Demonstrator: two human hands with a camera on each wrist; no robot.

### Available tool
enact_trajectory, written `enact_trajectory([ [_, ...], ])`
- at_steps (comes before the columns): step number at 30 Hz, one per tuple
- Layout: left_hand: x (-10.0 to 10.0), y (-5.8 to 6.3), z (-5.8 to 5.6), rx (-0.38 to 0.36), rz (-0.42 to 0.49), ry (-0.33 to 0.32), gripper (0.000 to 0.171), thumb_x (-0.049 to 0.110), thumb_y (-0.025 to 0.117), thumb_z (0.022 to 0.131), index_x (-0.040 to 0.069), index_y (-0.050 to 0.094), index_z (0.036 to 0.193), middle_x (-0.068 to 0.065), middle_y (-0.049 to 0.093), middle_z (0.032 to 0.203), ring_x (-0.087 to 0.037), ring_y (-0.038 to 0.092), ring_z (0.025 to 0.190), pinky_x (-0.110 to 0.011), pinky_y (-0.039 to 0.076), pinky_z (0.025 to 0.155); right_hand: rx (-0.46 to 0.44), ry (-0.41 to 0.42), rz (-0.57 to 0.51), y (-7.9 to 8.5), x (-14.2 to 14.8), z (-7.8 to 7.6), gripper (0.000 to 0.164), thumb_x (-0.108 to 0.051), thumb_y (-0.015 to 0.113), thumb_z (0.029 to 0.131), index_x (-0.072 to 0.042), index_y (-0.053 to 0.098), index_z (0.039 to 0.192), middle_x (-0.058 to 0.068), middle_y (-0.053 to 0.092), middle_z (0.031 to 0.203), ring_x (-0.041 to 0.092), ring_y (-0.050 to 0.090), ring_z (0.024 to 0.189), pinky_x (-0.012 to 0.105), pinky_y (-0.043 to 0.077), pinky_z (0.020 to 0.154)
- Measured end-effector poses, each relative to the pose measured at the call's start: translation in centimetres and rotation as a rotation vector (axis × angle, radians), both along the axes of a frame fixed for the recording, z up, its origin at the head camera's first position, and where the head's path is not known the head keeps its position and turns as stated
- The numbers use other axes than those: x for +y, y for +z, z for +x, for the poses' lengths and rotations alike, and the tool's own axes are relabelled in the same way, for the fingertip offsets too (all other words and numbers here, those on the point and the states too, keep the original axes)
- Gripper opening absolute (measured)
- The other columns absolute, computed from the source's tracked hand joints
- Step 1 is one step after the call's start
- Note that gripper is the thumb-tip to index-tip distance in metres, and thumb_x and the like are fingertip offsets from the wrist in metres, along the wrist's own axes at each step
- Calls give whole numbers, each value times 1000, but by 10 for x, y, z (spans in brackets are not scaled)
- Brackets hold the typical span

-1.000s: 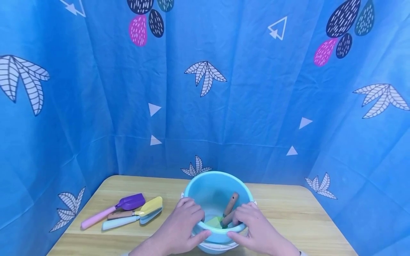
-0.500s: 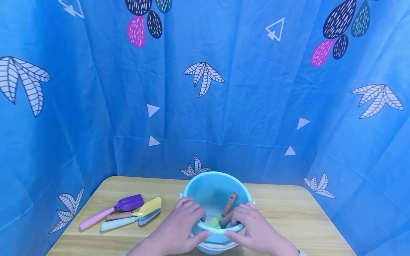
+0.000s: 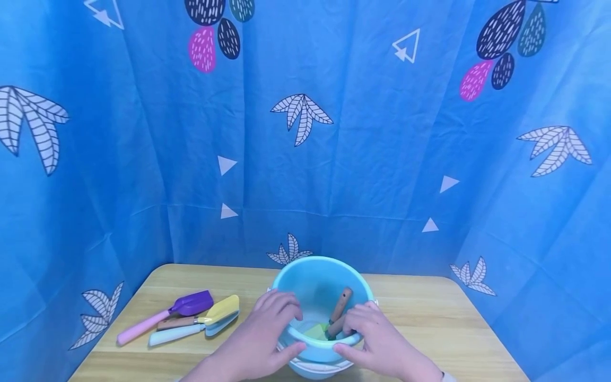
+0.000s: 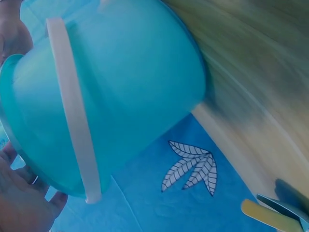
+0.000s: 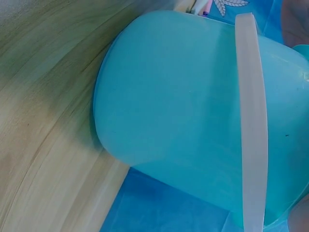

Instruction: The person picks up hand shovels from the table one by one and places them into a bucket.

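A light blue bucket (image 3: 317, 350) stands on the table in front of me, its mouth toward me. My left hand (image 3: 260, 337) holds the left front of its rim, fingers hooked over the edge and thumb against the outside. Across from it, my right hand (image 3: 382, 339) grips the right front, fingers curled inward and thumb on the outer wall. Two wooden-handled tools (image 3: 341, 305) lie inside, with a light green part (image 3: 316, 332) at the bottom; their working ends are mostly hidden. The bucket's white handle (image 5: 252, 121) hangs down against its near side.
Left of the bucket lie a purple trowel (image 3: 193, 303) with a pink handle, a yellow trowel (image 3: 221, 309) with a wooden handle and a light blue trowel (image 3: 176, 334). A patterned blue curtain (image 3: 305, 175) surrounds the wooden table (image 3: 429, 323).
My left hand has shifted slightly left on the rim, and its fingers have lifted and loosened a little. My right hand, the bucket and the tools keep their places.
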State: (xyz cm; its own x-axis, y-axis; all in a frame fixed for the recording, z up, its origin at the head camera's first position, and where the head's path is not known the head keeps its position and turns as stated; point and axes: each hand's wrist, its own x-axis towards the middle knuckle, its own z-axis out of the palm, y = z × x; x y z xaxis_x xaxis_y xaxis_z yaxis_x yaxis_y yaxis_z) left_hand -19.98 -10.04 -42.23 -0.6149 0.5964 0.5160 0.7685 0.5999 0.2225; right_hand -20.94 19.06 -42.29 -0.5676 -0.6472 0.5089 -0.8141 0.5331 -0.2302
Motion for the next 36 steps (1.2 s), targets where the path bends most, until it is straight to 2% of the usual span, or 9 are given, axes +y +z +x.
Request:
enact_trajectory([
  [5,-11,-3,1,-49,17,100,48,60,51,97,31,52,135,7,44,148,-20,37,139,-56,32,112,-3,5,-2,-1,0,-2,23,-40,68,94,-33,49,84,-29,56,92,-4,45,82,24,32,74],
  [11,-25,-6,-1,-82,70,144,49,58,53,98,37,47,142,7,43,151,-19,37,140,-56,35,109,-22,-5,3,-2,-1,-3,23,-41,68,95,-34,48,83,-29,55,91,-4,45,82,24,31,74],
  [20,-36,-12,-6,-63,90,196,56,54,54,99,23,48,145,0,47,149,-24,40,139,-57,34,109,-47,-11,7,1,-1,-1,24,-41,67,95,-33,48,82,-30,57,95,-4,45,82,24,31,74],
  [31,-59,-18,-9,-27,100,275,61,47,62,97,23,43,149,2,44,151,-26,41,139,-59,33,109,-68,-26,19,4,-1,1,25,-42,67,95,-33,47,82,-30,54,90,-3,43,79,25,31,73],
  [36,-69,-21,-10,-48,106,309,60,51,58,98,21,45,148,-1,46,150,-29,42,137,-61,32,108,-71,-4,18,5,-1,2,26,-41,66,95,-32,46,81,-29,60,99,-4,46,82,25,31,73],
])
